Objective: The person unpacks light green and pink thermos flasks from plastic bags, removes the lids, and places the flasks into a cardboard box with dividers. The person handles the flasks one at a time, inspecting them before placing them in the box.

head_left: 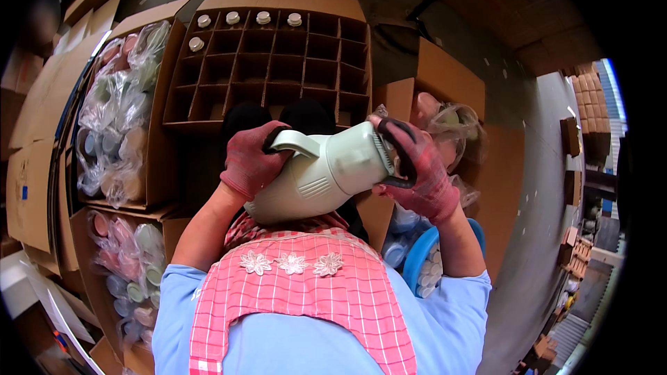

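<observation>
Across my lap lies a pale green jug (323,172), tilted with its ridged end to the right and its wide body toward the lower left. My left hand (254,160), in a red glove with black on the fingers, is closed around the jug's handle. At the ridged end, my right hand (425,173) in a matching glove grips the rim, thumb and fingers on opposite sides. What lies inside that rim is mostly hidden by the fingers.
Ahead stands a divided carton (267,69); several white-capped items sit in its far cells. Left, an open carton (161,114) holds plastic-wrapped coloured parts, with another carton (87,257) nearer. At right are bagged parts (451,128) and a blue basin (417,264) of round white pieces.
</observation>
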Demonstrator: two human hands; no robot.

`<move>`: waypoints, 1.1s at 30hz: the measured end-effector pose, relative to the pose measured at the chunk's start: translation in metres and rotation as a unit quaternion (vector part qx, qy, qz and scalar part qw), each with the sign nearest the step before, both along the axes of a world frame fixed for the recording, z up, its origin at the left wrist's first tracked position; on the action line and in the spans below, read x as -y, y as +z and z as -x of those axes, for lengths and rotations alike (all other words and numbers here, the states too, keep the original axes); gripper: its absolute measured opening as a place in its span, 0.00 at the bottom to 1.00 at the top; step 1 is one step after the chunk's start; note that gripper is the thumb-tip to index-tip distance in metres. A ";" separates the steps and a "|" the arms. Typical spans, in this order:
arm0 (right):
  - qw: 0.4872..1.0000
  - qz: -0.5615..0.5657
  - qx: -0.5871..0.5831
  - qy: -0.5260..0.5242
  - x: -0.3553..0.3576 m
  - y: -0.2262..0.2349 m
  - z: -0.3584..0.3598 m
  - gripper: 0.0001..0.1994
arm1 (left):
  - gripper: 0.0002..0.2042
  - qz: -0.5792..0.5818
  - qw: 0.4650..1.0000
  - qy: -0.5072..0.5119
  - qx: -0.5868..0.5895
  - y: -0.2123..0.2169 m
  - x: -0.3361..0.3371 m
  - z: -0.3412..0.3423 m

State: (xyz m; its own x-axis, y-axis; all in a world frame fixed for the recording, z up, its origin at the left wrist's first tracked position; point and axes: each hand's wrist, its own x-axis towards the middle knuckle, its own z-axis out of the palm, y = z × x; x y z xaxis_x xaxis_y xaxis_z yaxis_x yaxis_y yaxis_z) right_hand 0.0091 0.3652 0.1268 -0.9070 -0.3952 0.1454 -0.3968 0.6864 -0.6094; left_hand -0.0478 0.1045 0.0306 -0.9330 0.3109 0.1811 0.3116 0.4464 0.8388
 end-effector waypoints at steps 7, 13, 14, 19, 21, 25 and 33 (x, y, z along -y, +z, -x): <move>0.928 0.329 0.078 -0.157 -0.037 -0.014 -0.014 0.34 | 0.12 -0.030 0.994 -0.065 -0.078 0.017 -0.015 -0.001; 0.984 0.120 -0.123 -0.037 -0.005 -0.039 -0.012 0.30 | 0.15 0.074 0.978 -0.099 -0.169 0.044 -0.022 0.023; 0.986 0.085 -0.132 -0.054 0.003 -0.069 -0.007 0.26 | 0.15 0.117 0.963 -0.102 -0.221 0.051 -0.025 0.024; 0.774 0.610 0.141 -0.097 0.006 -0.096 -0.003 0.33 | 0.19 0.245 0.911 -0.164 -0.287 0.076 -0.037 0.028; 0.874 0.480 -0.035 -0.063 -0.013 -0.076 0.001 0.33 | 0.18 0.191 0.932 -0.153 -0.268 0.068 -0.034 0.031; 0.947 0.309 -0.072 -0.059 -0.017 -0.081 -0.015 0.32 | 0.16 0.177 0.924 -0.149 -0.304 0.064 -0.039 0.037; 0.471 0.762 0.441 -0.059 0.024 -0.129 -0.025 0.31 | 0.18 0.266 0.775 -0.205 -0.536 0.098 -0.030 0.036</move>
